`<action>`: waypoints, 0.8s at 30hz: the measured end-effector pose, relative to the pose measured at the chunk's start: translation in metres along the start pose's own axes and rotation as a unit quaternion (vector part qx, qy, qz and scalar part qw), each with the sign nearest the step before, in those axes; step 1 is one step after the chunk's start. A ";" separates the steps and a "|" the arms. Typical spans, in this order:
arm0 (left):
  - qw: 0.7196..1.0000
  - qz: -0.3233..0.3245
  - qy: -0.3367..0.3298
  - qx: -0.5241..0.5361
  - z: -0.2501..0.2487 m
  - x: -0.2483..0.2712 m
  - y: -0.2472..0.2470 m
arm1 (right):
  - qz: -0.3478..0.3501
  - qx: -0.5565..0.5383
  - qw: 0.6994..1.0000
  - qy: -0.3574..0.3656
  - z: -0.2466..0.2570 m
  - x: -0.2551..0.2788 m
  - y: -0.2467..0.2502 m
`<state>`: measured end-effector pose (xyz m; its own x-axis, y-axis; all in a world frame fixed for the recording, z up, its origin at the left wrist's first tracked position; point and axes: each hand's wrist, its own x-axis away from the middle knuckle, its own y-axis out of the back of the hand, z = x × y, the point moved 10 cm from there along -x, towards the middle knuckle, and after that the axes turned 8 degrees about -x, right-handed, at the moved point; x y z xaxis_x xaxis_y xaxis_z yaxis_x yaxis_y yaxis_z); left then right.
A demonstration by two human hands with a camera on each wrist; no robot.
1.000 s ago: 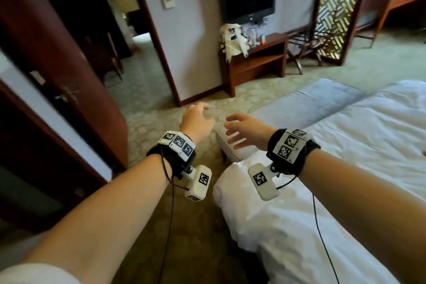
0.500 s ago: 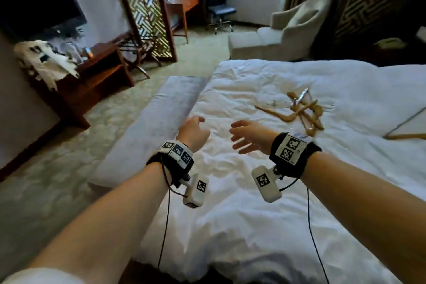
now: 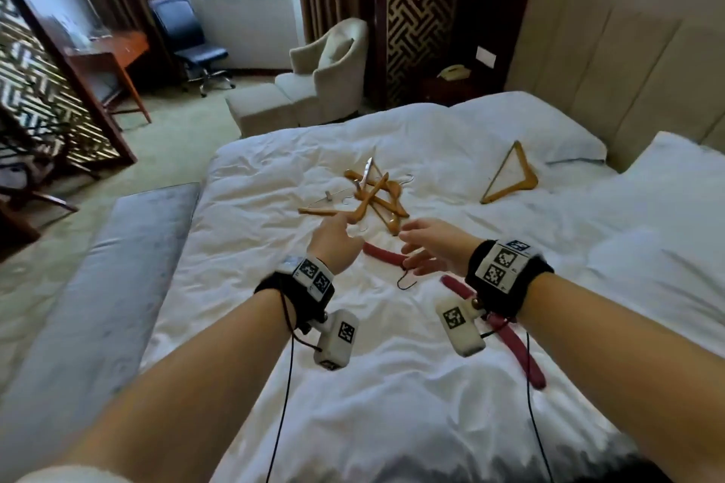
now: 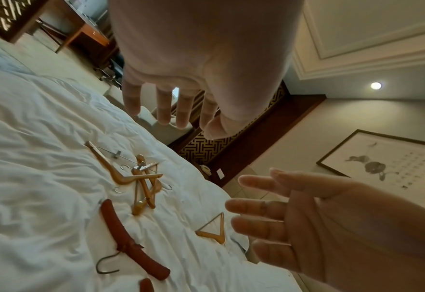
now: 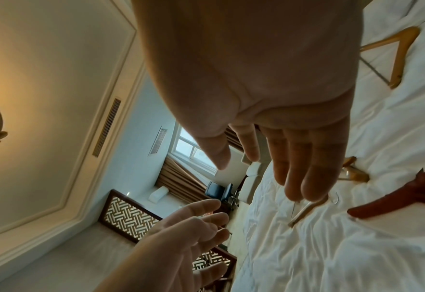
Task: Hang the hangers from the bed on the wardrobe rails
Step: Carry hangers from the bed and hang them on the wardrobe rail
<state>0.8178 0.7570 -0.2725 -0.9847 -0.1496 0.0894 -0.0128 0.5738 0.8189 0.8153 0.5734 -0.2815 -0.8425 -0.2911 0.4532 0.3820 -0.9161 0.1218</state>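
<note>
— Hangers first: where do they lie from my hands? A tangled pile of wooden hangers point(image 3: 370, 200) sits on the white bed point(image 3: 274, 345) just beyond my fingertips, a lone triangular wooden hanger point(image 3: 514, 176) lies well off past my right hand point(image 3: 435, 247), and a padded red hanger point(image 3: 386, 257) rests under and between both hands

— Anything else close by?

— A second red hanger point(image 3: 518, 345) lies under my right wrist, half hidden by the wrist camera

— And the hands, what do they hold?

— Nothing. My left hand point(image 3: 333, 243) hovers with fingers straight and spread, its index tip near one arm of the pile; whether it touches the wood I cannot tell. My right hand has its fingers loosely apart above the red hanger's dark hook point(image 3: 406, 280), and the left wrist view shows that palm bare

— So which step is this?

— I judge it the reach for a first pick-up; every hanger I see lies on the bed, and no wardrobe rail is in view

— What does the next move call for?

— I think lowering onto one hanger and closing round its neck or hook. The red one under my right hand lies free, so it should lift cleanly; the pile ahead is interlocked, and pulling one piece could drag the others
</note>
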 end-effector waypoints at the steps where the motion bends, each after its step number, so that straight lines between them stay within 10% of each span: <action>1: 1.000 0.004 -0.001 -0.001 -0.008 -0.009 -0.009 | -0.002 -0.007 1.000 -0.001 -0.001 -0.006 0.014; 13: 0.995 0.042 0.076 -0.048 -0.067 -0.123 -0.097 | 0.041 -0.030 0.998 -0.024 -0.005 -0.126 0.146; 24: 0.985 0.103 0.132 -0.030 -0.024 -0.180 -0.172 | 0.032 -0.056 0.995 -0.075 -0.059 -0.223 0.160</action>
<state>1.0016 0.6665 -0.4157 -0.8860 -0.2434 0.3947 0.2009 0.5655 0.7999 1.0415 0.4758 -0.4148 -0.7492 -0.3124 0.5840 0.3805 -0.9247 -0.0065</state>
